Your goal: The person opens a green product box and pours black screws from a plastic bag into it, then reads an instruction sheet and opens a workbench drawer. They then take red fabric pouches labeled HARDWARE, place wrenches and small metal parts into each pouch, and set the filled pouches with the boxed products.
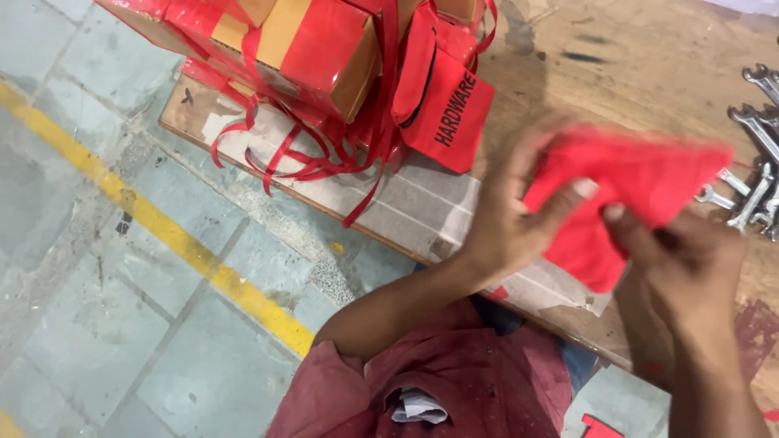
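Cloth: red fabric piece (629,191), blurred, held up between both hands over the wooden bench (633,57), w/ lower corner hanging toward the bench's near edge.
Left hand (511,219): fingers closed on the cloth's left side; thumb lies across the front of the fabric, other fingers behind it. Forearm runs down-left to a dark-red sleeve (454,381).
Right hand (690,259): fingers pinched narrow on the cloth's lower right edge, thumb tip touching the fabric just beside the left thumb.
Bench: worn wood top w/ dark stains; a pale patched strip along the near edge.
Boxes: cardboard boxes (324,49) wrapped in red tape, stacked at the bench's far-left corner, well apart from the hands.
Ribbons: loose red straps (316,154) trail from the stack onto the bench top.
Pouch: red fabric bag w/ black lettering (446,109), leaning against the stack, between boxes & hands.
Wrenches: several silver spanners (759,174) at the right edge, just beside the cloth's right tip; whether they touch it, cannot tell.
Floor: grey tiles (97,284) w/ a yellow line (162,227) running diagonally, left of the bench.
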